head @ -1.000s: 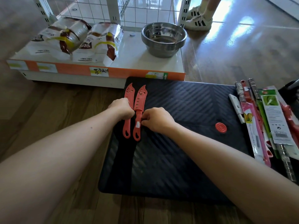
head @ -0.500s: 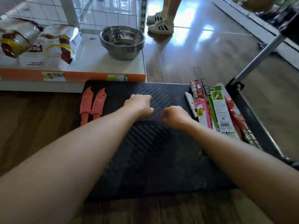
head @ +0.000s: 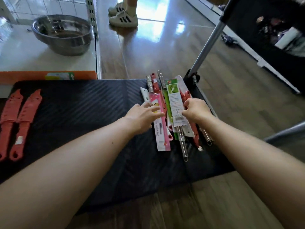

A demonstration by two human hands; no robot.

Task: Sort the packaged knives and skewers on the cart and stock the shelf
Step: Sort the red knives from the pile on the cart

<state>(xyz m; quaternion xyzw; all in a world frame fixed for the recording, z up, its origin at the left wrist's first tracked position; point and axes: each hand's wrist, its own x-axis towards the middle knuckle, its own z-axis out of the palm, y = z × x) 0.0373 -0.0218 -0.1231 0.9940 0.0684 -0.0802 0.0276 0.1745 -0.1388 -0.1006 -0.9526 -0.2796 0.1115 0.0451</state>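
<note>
Wooden floorboards run under a low cart whose black ribbed surface point(head: 82, 113) fills the middle of the view. At its far left edge two red knives point(head: 9, 119) point(head: 27, 118) lie side by side, blades pointing away and handles toward the viewer, well apart from everything else. On the right side of the cart lies a loose pile of long packages, all roughly parallel. It includes a white knife point(head: 144, 95), a pink package point(head: 160, 136), a green package point(head: 175, 103) with a barcode at its near end, red-handled pieces partly buried beneath, and metal skewers point(head: 183, 146) sticking out toward the viewer.

Both bare forearms reach to this pile. The left hand point(head: 142, 116) lies on the pink package with its fingers point(head: 155, 111) straight and slightly spread, pressing flat rather than gripping. The right hand point(head: 196, 109) is at the right edge of the green package, its fingers point(head: 187, 102) curled round that edge and the thumb near the barcode.

Beyond the cart, a steel bowl point(head: 62, 33) sits on the white bottom shelf point(head: 33, 61), which has an orange front strip. The cart's grey handle pole point(head: 208, 45) rises at the right. Another person's striped sneakers point(head: 123, 17) stand on the shiny floor farther back.
</note>
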